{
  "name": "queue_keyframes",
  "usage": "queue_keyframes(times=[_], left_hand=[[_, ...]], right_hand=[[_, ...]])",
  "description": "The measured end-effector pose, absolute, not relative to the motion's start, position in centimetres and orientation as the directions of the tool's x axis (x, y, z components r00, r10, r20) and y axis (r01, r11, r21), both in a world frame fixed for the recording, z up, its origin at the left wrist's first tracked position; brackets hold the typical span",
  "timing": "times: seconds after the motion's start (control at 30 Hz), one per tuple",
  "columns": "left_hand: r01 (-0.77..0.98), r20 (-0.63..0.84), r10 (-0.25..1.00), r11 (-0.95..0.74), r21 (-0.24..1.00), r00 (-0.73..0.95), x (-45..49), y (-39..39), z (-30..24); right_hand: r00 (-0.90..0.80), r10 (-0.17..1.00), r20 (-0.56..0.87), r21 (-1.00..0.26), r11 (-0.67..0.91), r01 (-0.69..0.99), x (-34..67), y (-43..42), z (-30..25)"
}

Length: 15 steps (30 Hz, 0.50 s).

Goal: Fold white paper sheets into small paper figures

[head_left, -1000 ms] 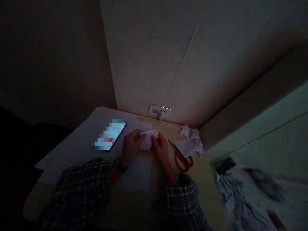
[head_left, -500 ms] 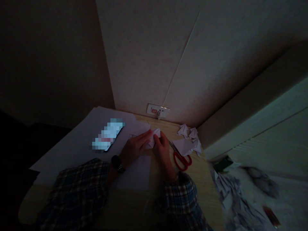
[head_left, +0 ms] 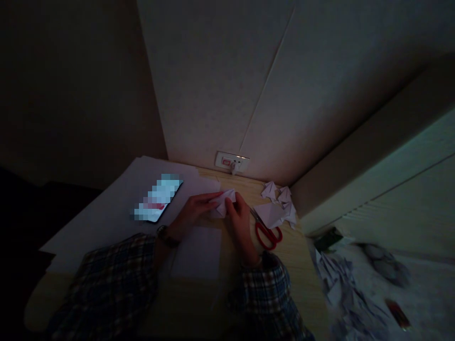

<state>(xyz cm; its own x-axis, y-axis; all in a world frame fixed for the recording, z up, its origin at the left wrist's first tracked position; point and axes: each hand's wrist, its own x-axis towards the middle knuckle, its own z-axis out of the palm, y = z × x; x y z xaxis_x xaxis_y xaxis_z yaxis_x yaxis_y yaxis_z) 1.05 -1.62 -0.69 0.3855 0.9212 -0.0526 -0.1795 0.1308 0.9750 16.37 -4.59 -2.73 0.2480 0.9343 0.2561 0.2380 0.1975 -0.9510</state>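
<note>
A small folded piece of white paper is held up between both hands above the table. The fingers of my left hand pinch its left edge. My right hand grips its right side, thumb on the near face. Below my left wrist lies a flat white sheet. Just right of my right hand are red-handled scissors, their blades partly beside another piece of paper. Several folded paper shapes sit near the wall at the table's right corner.
Larger white sheets cover the table's left part, with a lit phone on top. A wall socket with a plug is behind the table. Down at the right, a heap of paper pieces lies beside a small green box.
My left hand has turned and shifted slightly left, its fingers now at the paper's edge, so more of the folded paper shows. My right hand keeps its hold.
</note>
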Motion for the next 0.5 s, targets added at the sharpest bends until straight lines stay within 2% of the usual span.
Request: queue_keyframes(times=[0.13,0.33,0.5], left_hand=[[-0.254,-0.114,0.918,0.222,0.941,0.380,1.05,-1.91,-0.48],[-0.221,-0.084,0.920,0.179,0.959,0.382,1.04,-1.84,-0.33],[-0.180,-0.114,0.947,0.173,0.968,0.301,1.21,-1.48,-0.74]], right_hand=[[0.224,0.925,0.306,-0.920,0.227,0.319,16.41,-4.71,-2.38],[0.193,0.927,0.322,-0.903,0.239,0.358,16.42,-4.77,-2.03],[0.165,0.927,0.337,-0.893,0.258,0.370,16.21,-4.82,-1.74]])
